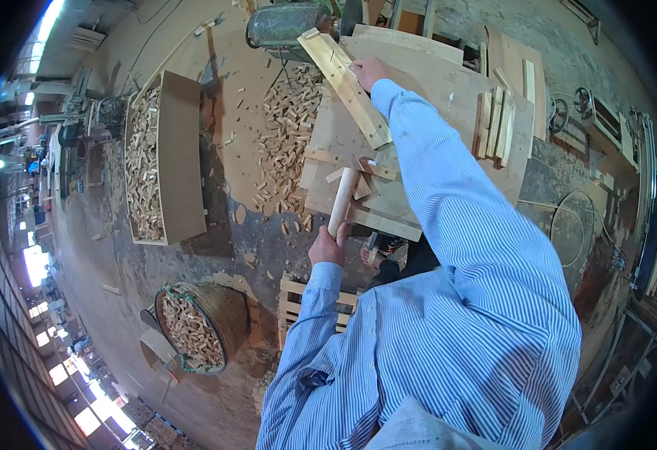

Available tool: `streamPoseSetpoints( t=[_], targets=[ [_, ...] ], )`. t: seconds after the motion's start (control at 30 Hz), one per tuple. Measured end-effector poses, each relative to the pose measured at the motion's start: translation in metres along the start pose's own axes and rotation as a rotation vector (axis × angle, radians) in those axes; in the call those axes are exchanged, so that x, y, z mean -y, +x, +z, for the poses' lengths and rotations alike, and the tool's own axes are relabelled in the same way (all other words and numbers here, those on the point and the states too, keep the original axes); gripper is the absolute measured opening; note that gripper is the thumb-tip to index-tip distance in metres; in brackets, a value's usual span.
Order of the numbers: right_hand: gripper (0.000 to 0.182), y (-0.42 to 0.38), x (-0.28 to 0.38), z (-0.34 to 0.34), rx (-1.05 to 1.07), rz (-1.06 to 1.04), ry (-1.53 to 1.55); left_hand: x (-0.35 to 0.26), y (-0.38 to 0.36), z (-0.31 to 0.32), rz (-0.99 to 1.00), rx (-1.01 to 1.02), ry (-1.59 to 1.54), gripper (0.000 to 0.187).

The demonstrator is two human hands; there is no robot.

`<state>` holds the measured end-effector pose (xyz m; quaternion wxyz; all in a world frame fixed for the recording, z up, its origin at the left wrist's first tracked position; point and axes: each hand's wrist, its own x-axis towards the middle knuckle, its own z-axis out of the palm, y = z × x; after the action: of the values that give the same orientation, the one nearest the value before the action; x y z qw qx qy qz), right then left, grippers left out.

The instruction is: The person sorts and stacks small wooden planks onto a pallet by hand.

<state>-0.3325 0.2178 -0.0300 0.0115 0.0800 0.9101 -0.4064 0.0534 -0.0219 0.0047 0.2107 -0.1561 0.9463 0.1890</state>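
Note:
My left hand [328, 246] is closed round the lower end of a thick, pale wooden handle [343, 196]. The tool's far end, near a thin dark piece, is hard to make out against the wood scraps below it. Stretched far forward, my right hand [371, 73] grips the right edge of a wooden plank [349, 88], fingers bent over it. Small dark spots dot the plank, which slants across the left side of a board-topped work table [418, 90]. Thin wood strips [377, 171] lie on the near part of the table.
Loose wood offcuts [287, 135] cover the floor left of the table. A long wooden box [181, 157] and a round basket [231, 319] hold more offcuts. Several strips [496, 127] lie at the table's right. A slatted pallet [291, 300] is near my legs.

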Motion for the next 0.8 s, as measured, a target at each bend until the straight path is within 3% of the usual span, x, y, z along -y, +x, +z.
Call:
streamPoseSetpoints(
  t=[0.47, 0.57, 0.67, 0.8],
  targets=[
    [0.029, 0.041, 0.002, -0.033, 0.031, 0.04, -0.016, -0.043, 0.04, 0.001, -0.003, -0.05, 0.072, 0.063],
    [0.029, 0.048, -0.006, -0.038, -0.02, 0.03, -0.099, -0.049, 0.044, 0.0, -0.004, -0.03, 0.065, 0.064],
    [0.029, 0.046, -0.013, -0.04, -0.051, 0.151, -0.176, -0.047, 0.042, -0.001, 0.008, -0.044, 0.009, 0.065],
    [0.029, 0.022, -0.022, -0.042, -0.212, 0.124, -0.036, -0.038, 0.035, 0.001, 0.013, -0.061, 0.049, 0.066]
  ],
)
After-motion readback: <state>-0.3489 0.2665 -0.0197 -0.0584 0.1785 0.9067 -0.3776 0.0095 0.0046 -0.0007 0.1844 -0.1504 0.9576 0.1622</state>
